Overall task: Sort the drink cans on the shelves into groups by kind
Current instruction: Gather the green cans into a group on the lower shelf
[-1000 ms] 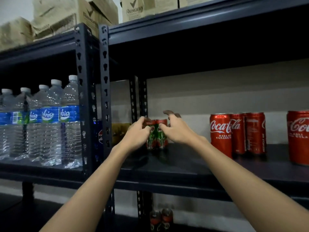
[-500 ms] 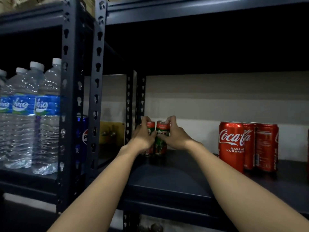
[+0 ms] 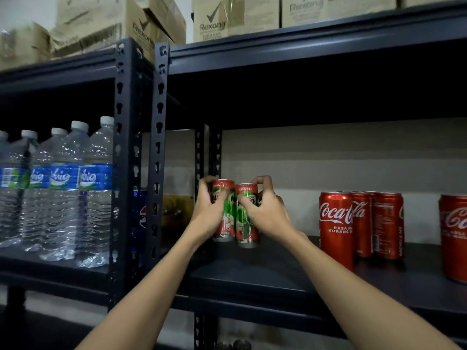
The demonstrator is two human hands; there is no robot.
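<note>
Two slim green-and-red cans stand side by side at the left back of the dark shelf. My left hand grips the left can; my right hand grips the right can. Both cans look slightly lifted or just touching the shelf; I cannot tell which. To the right stands a group of red Coca-Cola cans, and one more red Coca-Cola can is at the right edge.
Water bottles fill the left shelf unit, with a blue Pepsi can behind the black upright post. Cardboard boxes sit on the top shelf. Can tops show on the lower shelf.
Both hands have closed round the two green-and-red cans and drawn them a little forward. The camera tilted down, then back up.
</note>
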